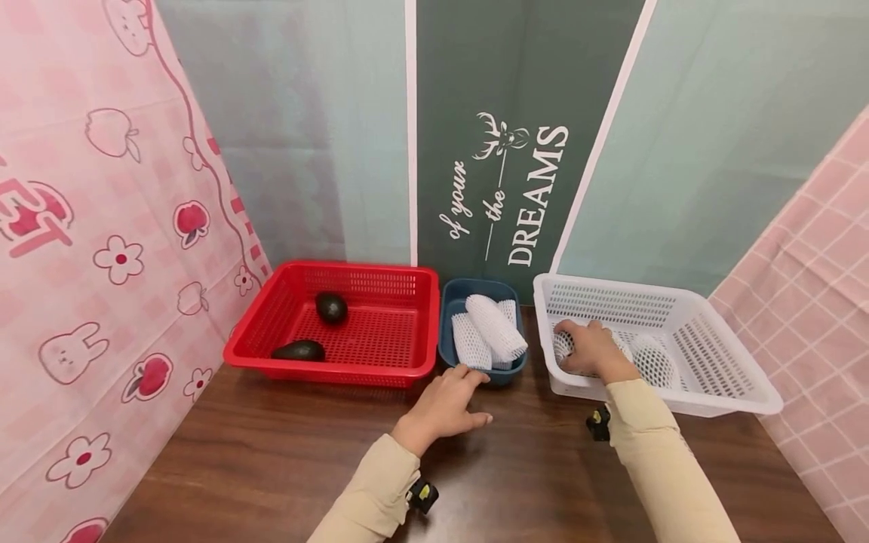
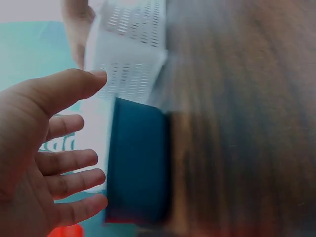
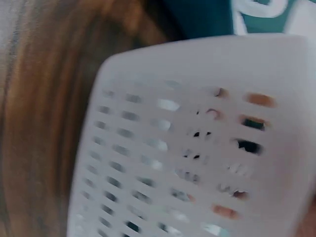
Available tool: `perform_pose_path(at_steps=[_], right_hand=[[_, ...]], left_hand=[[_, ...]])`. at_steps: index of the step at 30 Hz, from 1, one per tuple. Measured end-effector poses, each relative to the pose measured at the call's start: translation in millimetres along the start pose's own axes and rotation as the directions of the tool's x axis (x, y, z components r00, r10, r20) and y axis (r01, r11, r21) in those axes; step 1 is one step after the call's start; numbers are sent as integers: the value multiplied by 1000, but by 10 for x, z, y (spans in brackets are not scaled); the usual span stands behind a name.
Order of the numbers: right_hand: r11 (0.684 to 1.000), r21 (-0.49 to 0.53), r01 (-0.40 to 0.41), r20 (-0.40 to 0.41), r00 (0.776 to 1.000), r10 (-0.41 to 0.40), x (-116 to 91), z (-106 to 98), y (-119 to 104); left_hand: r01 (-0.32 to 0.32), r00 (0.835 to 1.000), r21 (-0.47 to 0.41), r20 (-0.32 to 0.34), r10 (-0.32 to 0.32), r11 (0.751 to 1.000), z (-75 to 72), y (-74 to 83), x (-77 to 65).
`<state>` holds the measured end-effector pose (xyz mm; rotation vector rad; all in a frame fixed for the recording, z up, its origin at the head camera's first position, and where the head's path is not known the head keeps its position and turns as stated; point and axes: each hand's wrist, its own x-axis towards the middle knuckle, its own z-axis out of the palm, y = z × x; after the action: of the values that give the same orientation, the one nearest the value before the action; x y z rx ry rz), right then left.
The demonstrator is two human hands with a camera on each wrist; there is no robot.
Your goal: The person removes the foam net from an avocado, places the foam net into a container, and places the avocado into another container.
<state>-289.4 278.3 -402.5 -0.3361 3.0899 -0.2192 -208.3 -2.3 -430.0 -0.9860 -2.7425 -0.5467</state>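
Observation:
Inside the white basket point(image 1: 736, 403), my right hand point(image 1: 592, 351) reaches down and grips a dark avocado in a white foam net point(image 1: 563, 345) at the left end. Beside that hand lies another netted avocado point(image 1: 655, 365). The basket's wall point(image 3: 163, 69) fills the right wrist view and mostly hides the hand; small patches show through the slots. My left hand point(image 1: 444, 403) hovers by the front edge of the blue bin point(image 1: 446, 320), its fingers spread and holding nothing. Several empty-looking white foam nets point(image 1: 495, 328) are heaped in that bin.
A red basket point(image 1: 407, 369) stands on the left with two bare avocados, one at the back point(image 1: 331, 308) and one at the front point(image 1: 300, 351). All containers sit on the brown wooden table point(image 1: 516, 467), against a printed cloth backdrop point(image 1: 339, 151).

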Motion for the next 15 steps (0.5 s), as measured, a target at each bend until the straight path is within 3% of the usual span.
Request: perform_pose_path(at_steps=[3, 6, 15], right_hand=[[1000, 12, 26, -63, 998, -26, -40, -106, -16], [999, 30, 33, -73, 997, -31, -84, -183, -29], [998, 20, 55, -90, 995, -53, -148, -206, -2]], left_hand=[[-9, 1000, 12, -16, 9, 1000, -118, 9, 19], [-7, 1000, 18, -12, 8, 1000, -195, 18, 38], [3, 1000, 3, 13, -3, 1000, -194, 39, 36]])
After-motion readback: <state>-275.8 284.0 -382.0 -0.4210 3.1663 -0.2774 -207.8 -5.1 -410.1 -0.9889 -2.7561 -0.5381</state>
